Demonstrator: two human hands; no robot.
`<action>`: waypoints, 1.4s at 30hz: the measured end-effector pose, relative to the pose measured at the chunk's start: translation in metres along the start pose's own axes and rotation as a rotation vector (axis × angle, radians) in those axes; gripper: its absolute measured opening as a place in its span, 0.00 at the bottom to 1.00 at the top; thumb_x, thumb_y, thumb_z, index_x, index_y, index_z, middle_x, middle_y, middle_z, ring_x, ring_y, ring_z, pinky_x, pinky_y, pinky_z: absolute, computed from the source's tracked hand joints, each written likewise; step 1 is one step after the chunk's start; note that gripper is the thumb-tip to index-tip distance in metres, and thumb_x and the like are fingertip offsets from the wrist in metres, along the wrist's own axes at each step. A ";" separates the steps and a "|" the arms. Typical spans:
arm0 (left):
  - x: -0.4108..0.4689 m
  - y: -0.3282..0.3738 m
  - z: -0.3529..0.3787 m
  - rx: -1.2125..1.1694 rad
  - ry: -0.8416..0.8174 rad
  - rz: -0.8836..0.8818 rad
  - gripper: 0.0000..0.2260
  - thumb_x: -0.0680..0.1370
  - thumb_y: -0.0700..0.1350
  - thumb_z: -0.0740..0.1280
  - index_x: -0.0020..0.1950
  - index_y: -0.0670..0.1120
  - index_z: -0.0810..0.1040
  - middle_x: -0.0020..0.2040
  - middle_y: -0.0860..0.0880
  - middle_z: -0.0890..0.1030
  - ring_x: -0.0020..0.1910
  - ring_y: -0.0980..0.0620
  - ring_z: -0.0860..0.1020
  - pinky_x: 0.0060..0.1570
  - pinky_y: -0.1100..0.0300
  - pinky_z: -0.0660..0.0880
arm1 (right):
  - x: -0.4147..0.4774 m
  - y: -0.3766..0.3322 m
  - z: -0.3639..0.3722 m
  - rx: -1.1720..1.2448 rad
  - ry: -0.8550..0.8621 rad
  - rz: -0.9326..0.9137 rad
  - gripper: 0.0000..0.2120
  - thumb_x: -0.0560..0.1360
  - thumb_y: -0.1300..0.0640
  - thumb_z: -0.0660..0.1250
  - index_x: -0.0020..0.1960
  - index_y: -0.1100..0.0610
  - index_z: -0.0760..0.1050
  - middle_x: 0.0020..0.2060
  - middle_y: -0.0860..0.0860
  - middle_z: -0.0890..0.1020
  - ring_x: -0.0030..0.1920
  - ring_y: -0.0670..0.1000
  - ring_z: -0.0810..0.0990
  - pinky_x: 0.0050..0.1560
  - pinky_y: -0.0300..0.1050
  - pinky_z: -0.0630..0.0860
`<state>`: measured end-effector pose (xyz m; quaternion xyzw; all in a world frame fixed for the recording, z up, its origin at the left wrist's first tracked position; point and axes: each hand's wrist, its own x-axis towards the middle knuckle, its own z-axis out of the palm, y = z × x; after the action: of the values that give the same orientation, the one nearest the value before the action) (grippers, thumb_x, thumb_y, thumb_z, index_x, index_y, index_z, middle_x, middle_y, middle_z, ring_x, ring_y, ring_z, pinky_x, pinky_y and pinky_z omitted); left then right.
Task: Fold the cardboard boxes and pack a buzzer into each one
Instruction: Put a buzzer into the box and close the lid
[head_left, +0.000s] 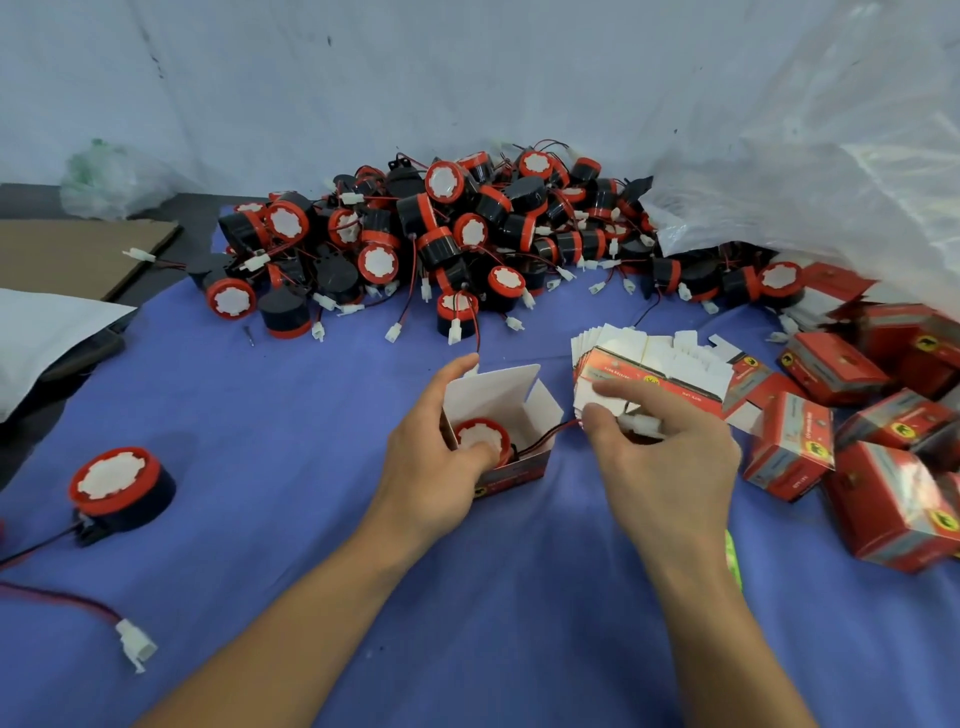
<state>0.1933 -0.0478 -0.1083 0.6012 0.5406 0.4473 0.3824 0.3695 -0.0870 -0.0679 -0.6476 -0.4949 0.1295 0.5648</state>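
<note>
Left hand grips the open box, where a buzzer sits face up. Right hand pinches the white connector just beside the box. Behind lies the buzzer pile, and to the right the folded boxes, all on blue cloth.

A small packing workshop: a heap of buzzers behind flat box blanks, finished red boxes to their right.
</note>
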 end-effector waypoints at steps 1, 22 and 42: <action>0.000 0.000 0.000 -0.009 -0.003 -0.004 0.33 0.68 0.46 0.70 0.70 0.69 0.71 0.58 0.61 0.82 0.56 0.59 0.80 0.54 0.61 0.78 | 0.000 0.001 -0.001 -0.013 -0.007 -0.021 0.09 0.71 0.59 0.76 0.40 0.44 0.84 0.33 0.36 0.82 0.38 0.41 0.81 0.42 0.39 0.76; 0.008 0.001 -0.004 -0.064 -0.059 -0.043 0.25 0.67 0.43 0.70 0.61 0.63 0.80 0.50 0.58 0.86 0.52 0.55 0.84 0.55 0.48 0.82 | 0.003 -0.028 0.031 -0.783 -0.253 -0.491 0.08 0.63 0.68 0.73 0.36 0.55 0.83 0.25 0.52 0.73 0.35 0.57 0.72 0.45 0.47 0.62; 0.005 0.004 -0.002 -0.076 -0.089 -0.055 0.27 0.65 0.44 0.69 0.63 0.62 0.81 0.52 0.60 0.86 0.52 0.56 0.83 0.52 0.55 0.81 | 0.054 -0.059 0.018 -0.872 -0.976 -0.506 0.17 0.74 0.63 0.68 0.53 0.43 0.86 0.43 0.46 0.86 0.46 0.54 0.82 0.49 0.47 0.80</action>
<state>0.1921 -0.0429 -0.1036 0.5903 0.5222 0.4296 0.4407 0.3531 -0.0409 -0.0017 -0.5480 -0.8341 0.0598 -0.0202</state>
